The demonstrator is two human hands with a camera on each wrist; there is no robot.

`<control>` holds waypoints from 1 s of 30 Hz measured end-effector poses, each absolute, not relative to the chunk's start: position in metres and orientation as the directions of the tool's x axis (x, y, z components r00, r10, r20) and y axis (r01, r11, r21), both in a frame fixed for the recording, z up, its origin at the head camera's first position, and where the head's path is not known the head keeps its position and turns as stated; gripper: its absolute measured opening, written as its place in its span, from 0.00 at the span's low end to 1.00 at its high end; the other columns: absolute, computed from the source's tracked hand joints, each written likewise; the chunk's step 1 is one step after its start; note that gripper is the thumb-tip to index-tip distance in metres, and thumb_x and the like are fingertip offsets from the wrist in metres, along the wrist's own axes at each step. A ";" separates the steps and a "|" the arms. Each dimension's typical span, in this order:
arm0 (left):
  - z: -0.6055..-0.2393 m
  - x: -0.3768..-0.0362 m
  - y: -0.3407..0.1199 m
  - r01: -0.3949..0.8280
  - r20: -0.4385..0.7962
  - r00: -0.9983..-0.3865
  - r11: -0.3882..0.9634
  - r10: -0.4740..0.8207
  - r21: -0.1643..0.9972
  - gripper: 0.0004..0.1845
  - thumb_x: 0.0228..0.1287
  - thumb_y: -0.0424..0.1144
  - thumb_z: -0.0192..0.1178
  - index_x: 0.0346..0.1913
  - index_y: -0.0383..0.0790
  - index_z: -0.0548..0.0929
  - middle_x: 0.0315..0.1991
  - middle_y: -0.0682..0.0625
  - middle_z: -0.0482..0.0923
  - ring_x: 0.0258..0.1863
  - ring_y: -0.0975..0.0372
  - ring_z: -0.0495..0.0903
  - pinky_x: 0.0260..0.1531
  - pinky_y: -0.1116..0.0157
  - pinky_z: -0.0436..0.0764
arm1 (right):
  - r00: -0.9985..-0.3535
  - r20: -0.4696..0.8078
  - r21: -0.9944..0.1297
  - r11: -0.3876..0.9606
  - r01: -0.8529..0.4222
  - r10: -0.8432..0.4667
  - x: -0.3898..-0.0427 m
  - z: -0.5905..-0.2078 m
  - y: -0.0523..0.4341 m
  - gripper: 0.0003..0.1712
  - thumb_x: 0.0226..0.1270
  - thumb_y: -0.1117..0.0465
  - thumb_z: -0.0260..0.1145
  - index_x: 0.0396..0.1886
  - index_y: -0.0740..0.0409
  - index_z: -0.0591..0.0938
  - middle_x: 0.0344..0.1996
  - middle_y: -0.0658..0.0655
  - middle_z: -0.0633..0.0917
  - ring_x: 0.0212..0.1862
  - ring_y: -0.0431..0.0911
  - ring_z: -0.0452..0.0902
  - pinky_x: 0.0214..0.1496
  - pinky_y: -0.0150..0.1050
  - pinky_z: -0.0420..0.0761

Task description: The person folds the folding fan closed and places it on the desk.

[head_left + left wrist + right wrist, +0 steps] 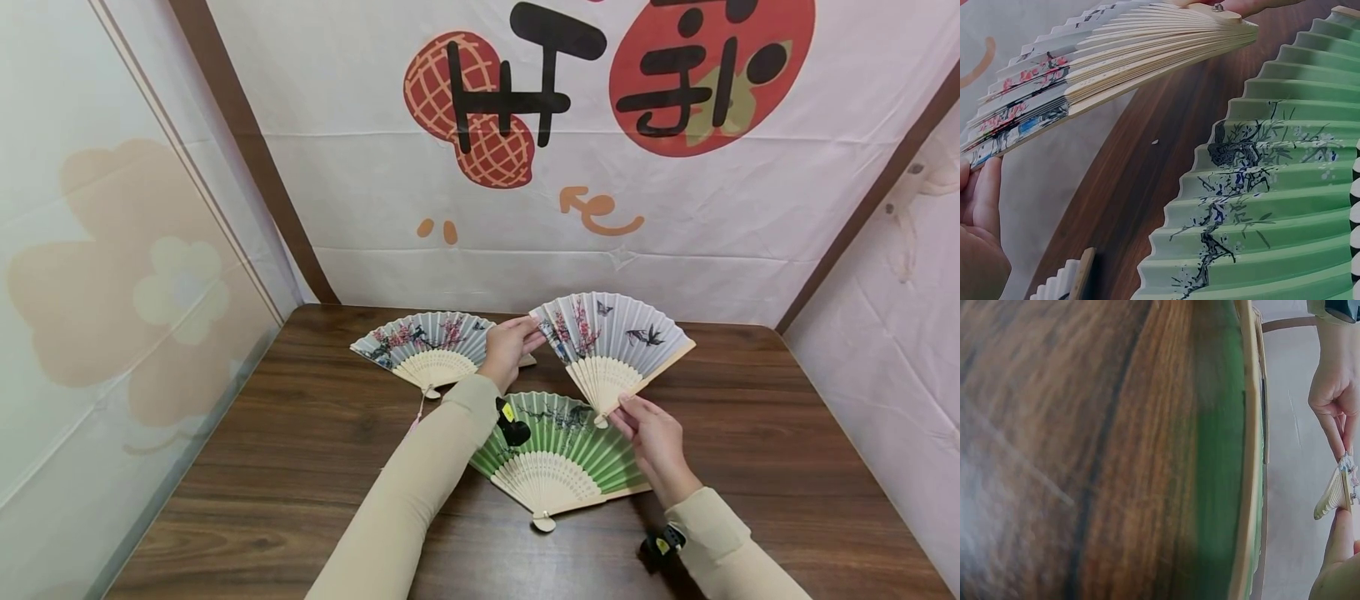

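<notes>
A pale grey folding fan (pixel 633 321) with pink blossoms, a butterfly and a dark bird-like figure is spread above the table. My left hand (pixel 508 352) pinches its left edge, seen closely in the left wrist view, where the fingers (pixel 988 194) meet the painted cloth. Near the pivot, my right hand (pixel 655 442) grips the lower end of the fan's right-hand stick. Below lies an open green fan (pixel 611 454) with dark branches, partly covered by my left forearm. A second grey blossom fan (pixel 408 333) lies spread behind my left hand, which hides part of it.
The brown wooden table (pixel 300 467) ends at a white printed cloth backdrop (pixel 360 183). Cloth panels stand to the left and right. A pink tassel cord (pixel 418 414) hangs from the left fan's pivot. Each wrist wears a small black camera.
</notes>
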State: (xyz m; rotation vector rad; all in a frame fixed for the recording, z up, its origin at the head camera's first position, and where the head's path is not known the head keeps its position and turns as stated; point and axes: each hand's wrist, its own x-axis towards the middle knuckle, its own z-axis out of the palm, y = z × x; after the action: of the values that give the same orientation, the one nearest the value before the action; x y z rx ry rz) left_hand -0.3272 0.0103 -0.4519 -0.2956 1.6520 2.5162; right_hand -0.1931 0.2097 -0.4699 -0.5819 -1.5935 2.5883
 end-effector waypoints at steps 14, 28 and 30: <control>-0.450 -0.324 0.007 -0.199 -0.199 -0.980 -0.307 0.031 0.931 0.18 0.72 0.37 0.60 0.60 0.33 0.80 0.58 0.36 0.81 0.53 0.52 0.85 0.58 0.58 0.84 | -0.928 -0.299 -0.883 -0.433 0.182 0.220 -0.194 -0.474 0.208 0.18 0.74 0.70 0.57 0.25 0.51 0.83 0.23 0.46 0.87 0.31 0.35 0.87 0.45 0.28 0.88; -0.448 -0.324 0.008 -0.198 -0.197 -0.980 -0.308 0.034 0.931 0.17 0.71 0.36 0.60 0.58 0.32 0.81 0.57 0.36 0.81 0.53 0.50 0.85 0.56 0.59 0.85 | -0.929 -0.307 -0.884 -0.424 0.198 0.206 -0.194 -0.474 0.206 0.18 0.75 0.70 0.56 0.25 0.51 0.82 0.23 0.45 0.87 0.31 0.35 0.87 0.44 0.28 0.88; -0.448 -0.324 0.008 -0.200 -0.198 -0.979 -0.308 0.036 0.930 0.17 0.71 0.36 0.61 0.58 0.32 0.81 0.57 0.36 0.81 0.53 0.50 0.85 0.53 0.61 0.87 | -0.930 -0.306 -0.884 -0.423 0.199 0.202 -0.194 -0.474 0.207 0.18 0.75 0.70 0.56 0.25 0.51 0.82 0.23 0.45 0.87 0.31 0.35 0.86 0.44 0.28 0.88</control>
State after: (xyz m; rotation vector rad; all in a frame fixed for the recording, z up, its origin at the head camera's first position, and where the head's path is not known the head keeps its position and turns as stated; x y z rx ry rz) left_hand -0.3244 0.0079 -0.4481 -0.2111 1.7531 2.4197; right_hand -0.1937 0.2065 -0.4739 -0.5862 -1.6865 2.5830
